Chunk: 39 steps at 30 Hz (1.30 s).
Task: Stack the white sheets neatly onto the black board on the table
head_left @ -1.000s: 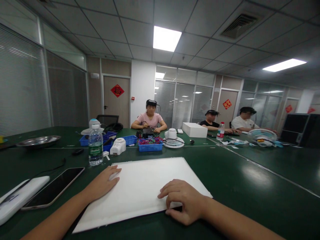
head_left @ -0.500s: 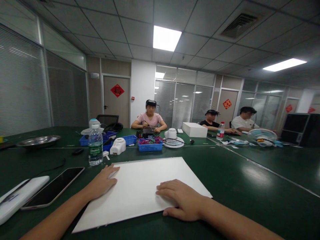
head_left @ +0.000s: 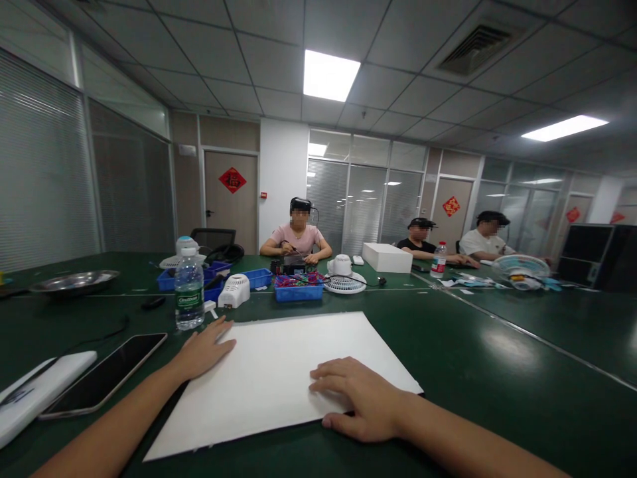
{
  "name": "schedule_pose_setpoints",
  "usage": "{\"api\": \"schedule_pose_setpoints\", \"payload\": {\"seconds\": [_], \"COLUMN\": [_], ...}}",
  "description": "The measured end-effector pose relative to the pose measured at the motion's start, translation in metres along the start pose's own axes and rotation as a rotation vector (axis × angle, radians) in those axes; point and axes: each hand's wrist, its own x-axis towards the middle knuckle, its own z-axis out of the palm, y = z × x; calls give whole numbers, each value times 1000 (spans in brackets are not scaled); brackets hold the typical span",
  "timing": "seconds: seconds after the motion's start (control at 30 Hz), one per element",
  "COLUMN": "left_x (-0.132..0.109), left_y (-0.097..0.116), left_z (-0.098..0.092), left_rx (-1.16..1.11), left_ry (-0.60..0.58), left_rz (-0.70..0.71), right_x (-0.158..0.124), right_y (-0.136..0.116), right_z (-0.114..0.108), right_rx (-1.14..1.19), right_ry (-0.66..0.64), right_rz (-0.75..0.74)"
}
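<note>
On the dark green tabletop (head_left: 462, 358): white rectangular sheet (head_left: 279, 378) already lying flat, top unmarked; any handling left, cannot tell. Left hand (head_left: 205, 350) spread wide on its left edge; right hand (head_left: 361, 398) loosely open at its near-right edge. Neither of the 2 grasps anything. Clear plastic green-labelled bottle (head_left: 190, 295) stands near left fingertips, rectangular black-screened phone (head_left: 107, 375) farther left.

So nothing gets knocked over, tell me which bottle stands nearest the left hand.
The green-labelled bottle, just beyond the left hand; the red-capped bottle stands much farther off, across the table to the right.
</note>
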Motion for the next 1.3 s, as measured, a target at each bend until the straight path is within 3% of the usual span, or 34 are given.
{"api": "schedule_pose_setpoints", "payload": {"seconds": [0.53, 0.8, 1.03, 1.13, 1.3], "left_x": [13, 8, 1, -2, -4], "left_y": [-15, -14, -8, -5, -6], "left_z": [6, 4, 2, 1, -1], "left_rx": [-42, -26, -53, -90, -212], "left_ry": [-10, -20, -23, -21, -14], "left_rz": [16, 30, 73, 83, 45], "right_x": [9, 9, 7, 7, 7], "right_y": [-2, -6, 2, 5, 2], "right_z": [14, 13, 8, 10, 13], "right_rx": [-26, -8, 16, -125, -585], "right_ry": [58, 50, 10, 103, 223], "right_rz": [91, 167, 135, 17, -390]}}
